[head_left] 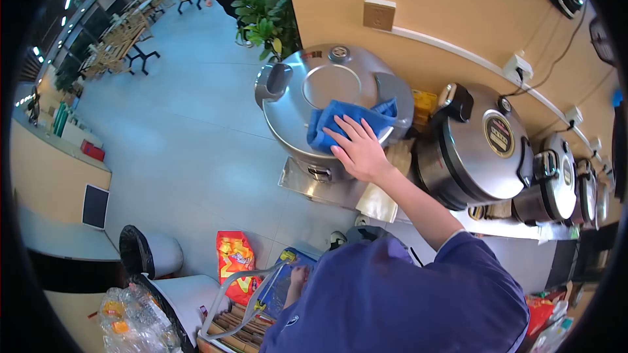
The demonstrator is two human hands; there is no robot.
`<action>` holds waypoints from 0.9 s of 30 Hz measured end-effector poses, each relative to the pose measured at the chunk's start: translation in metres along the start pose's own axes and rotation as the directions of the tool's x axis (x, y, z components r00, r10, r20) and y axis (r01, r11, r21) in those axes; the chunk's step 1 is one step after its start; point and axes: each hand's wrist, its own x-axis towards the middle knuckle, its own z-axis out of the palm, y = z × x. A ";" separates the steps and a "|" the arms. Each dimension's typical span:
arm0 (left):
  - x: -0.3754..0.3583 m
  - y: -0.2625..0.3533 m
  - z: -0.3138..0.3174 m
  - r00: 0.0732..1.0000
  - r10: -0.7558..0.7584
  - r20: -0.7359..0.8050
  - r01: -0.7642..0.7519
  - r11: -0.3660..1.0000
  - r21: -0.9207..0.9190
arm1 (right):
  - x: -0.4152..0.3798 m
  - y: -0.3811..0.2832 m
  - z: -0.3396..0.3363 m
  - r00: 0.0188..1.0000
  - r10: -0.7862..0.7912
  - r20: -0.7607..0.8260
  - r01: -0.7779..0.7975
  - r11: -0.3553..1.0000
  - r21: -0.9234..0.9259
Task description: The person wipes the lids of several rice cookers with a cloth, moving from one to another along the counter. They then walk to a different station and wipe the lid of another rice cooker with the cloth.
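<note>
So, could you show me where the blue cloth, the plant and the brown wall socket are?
Blue cloth [319,124]: head view, on the cloth's left part.
Plant [267,18]: head view, on its leaves.
Brown wall socket [379,15]: head view, on its front plate.

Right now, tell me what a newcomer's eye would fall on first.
Likely the bright blue cloth beneath the right hand on the big silver cooker at centre. Next, the red-and-yellow bag low and left of centre, then the other cookers lined along the wall at right.
</note>
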 end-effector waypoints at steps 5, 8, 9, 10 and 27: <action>-0.023 -0.030 0.001 0.993 -0.088 -0.083 0.104 0.974 0.203 | 0.003 0.005 -0.001 0.998 -0.041 -0.056 0.040 0.999 -0.018; -0.027 -0.015 0.002 0.985 -0.076 -0.154 0.109 0.969 0.220 | 0.004 0.007 0.001 0.998 -0.042 -0.048 0.042 0.999 -0.013; -0.022 -0.003 0.002 0.982 -0.046 -0.184 0.084 0.975 0.205 | 0.004 0.007 0.000 0.998 -0.044 -0.048 0.043 0.999 -0.012; -0.018 0.013 0.002 0.976 -0.003 -0.216 0.044 0.981 0.186 | 0.003 0.007 -0.001 0.998 -0.045 -0.050 0.045 0.999 -0.009; -0.113 0.561 0.036 0.128 0.950 -0.286 -0.977 0.170 0.129 | 0.006 0.000 -0.006 1.000 0.006 -0.004 -0.006 0.999 0.036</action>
